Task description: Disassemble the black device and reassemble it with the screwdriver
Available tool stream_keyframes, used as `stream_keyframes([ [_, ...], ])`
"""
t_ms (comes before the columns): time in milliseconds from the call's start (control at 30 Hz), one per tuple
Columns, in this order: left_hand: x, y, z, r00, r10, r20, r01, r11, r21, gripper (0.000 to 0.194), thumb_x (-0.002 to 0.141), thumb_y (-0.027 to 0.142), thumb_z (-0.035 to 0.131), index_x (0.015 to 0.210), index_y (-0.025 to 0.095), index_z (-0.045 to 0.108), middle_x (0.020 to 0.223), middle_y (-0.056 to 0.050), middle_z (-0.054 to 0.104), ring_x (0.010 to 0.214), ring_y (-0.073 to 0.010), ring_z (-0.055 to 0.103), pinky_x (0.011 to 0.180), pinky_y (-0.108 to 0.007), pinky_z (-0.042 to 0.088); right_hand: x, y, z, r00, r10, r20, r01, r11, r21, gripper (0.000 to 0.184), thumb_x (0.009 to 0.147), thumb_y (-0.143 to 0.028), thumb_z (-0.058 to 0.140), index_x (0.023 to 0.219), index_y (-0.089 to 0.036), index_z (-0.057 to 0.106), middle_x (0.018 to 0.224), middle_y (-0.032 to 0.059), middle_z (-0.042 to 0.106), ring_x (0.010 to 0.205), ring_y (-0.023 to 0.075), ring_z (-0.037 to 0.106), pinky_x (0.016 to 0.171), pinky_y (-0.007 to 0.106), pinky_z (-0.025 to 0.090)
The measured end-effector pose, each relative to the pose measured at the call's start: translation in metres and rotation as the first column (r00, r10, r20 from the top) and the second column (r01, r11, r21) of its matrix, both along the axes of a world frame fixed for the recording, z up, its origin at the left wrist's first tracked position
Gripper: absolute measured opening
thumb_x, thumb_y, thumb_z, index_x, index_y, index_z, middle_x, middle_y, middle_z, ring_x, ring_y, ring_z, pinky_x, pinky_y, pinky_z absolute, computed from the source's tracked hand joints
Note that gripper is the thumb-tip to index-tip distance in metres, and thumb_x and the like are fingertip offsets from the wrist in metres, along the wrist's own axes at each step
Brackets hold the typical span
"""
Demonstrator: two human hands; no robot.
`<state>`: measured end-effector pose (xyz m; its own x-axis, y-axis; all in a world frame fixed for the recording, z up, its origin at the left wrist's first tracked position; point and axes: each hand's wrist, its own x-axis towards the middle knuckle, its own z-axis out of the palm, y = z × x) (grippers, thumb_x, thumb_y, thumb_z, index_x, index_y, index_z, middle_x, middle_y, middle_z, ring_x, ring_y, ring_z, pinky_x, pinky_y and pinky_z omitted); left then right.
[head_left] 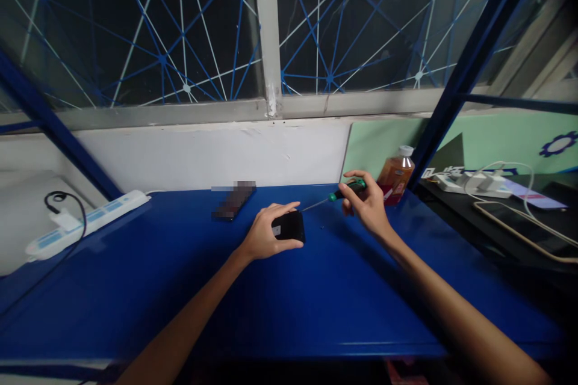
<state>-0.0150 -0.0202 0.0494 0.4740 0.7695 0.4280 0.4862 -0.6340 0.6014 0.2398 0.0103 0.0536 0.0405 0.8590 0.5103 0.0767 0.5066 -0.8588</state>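
Over the middle of the blue table, a black flat-sided object sat in my left hand, pinched between my thumb along its near edge and my fingers along its far edge. My palm hid its left end, and I could not tell whether its underside touched the table. The tip of a green-and-black screwdriver reached its far right corner, touching or only just beside it. A tiny speck lay just to the right, under the shaft.

Beyond my left fingers lay a dark, slim object, partly blurred out. The bottle of reddish drink stood close behind my right hand, the nearest bulk on that side, in front of a blue post. Farther left, a white power strip ran along the table with a black cable plugged in; well to the right, a pale cable looped over a black surface.

My right thumb and fingers pinched the screwdriver handle, one finger arched above it, the wrist bent inward. Both forearms slanted in from the lower corners.
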Motion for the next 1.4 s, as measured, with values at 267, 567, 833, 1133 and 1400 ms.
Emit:
stream_keyframes([
  [267,-0.0022,0.0020,-0.0013,1.000,0.007,0.017,-0.007,1.000,0.017,0.076,0.064,0.042,0.080,0.132,0.024,0.053,0.114,-0.011,0.065,0.104,-0.0304,0.058,0.092,-0.053,0.045,0.0000,-0.0005,0.0027,0.997,0.071,0.036,-0.071,0.997,-0.013,0.040,0.082,-0.041,0.065,0.112,-0.024,0.046,0.083,0.0016,0.064,0.049,0.0117,0.059,0.037,0.022,0.039],
  [567,-0.0014,0.0013,-0.0027,1.000,0.008,-0.004,-0.008,1.000,0.023,0.077,0.064,0.043,0.080,0.133,0.026,0.052,0.116,-0.009,0.064,0.105,-0.0308,0.058,0.094,-0.053,0.042,0.0006,0.0009,0.0008,0.999,-0.015,0.046,0.015,1.000,-0.012,0.038,0.082,-0.042,0.067,0.109,-0.022,0.048,0.063,-0.0025,0.060,0.044,0.0124,0.056,0.037,0.023,0.040],
  [833,-0.0022,0.0010,-0.0021,1.000,0.008,0.002,-0.008,1.000,0.019,0.076,0.064,0.042,0.081,0.133,0.025,0.052,0.116,-0.010,0.065,0.105,-0.0302,0.058,0.094,-0.051,0.043,0.0023,0.0002,0.0040,0.998,0.029,0.050,-0.028,0.999,-0.021,0.039,0.079,-0.042,0.070,0.106,-0.023,0.050,0.056,-0.0075,0.052,0.035,0.0085,0.047,0.032,0.021,0.036],
  [1133,-0.0029,0.0020,-0.0017,1.000,0.005,0.015,-0.005,1.000,0.016,0.075,0.064,0.040,0.081,0.132,0.024,0.053,0.115,-0.010,0.064,0.103,-0.0300,0.058,0.091,-0.051,0.045,0.0052,-0.0003,0.0075,0.990,0.121,0.075,-0.120,0.993,-0.012,0.042,0.078,-0.039,0.070,0.110,-0.023,0.048,0.079,0.0003,0.064,0.046,0.0104,0.056,0.040,0.023,0.043],
  [1400,-0.0022,0.0008,-0.0007,1.000,0.007,0.017,-0.007,1.000,0.017,0.076,0.064,0.038,0.082,0.132,0.024,0.053,0.115,-0.010,0.065,0.102,-0.0293,0.058,0.092,-0.052,0.045,0.0044,-0.0002,0.0060,0.994,0.048,0.099,-0.048,0.999,-0.004,0.041,0.078,-0.038,0.071,0.108,-0.023,0.048,0.075,0.0007,0.066,0.049,0.0121,0.059,0.038,0.022,0.041],
])
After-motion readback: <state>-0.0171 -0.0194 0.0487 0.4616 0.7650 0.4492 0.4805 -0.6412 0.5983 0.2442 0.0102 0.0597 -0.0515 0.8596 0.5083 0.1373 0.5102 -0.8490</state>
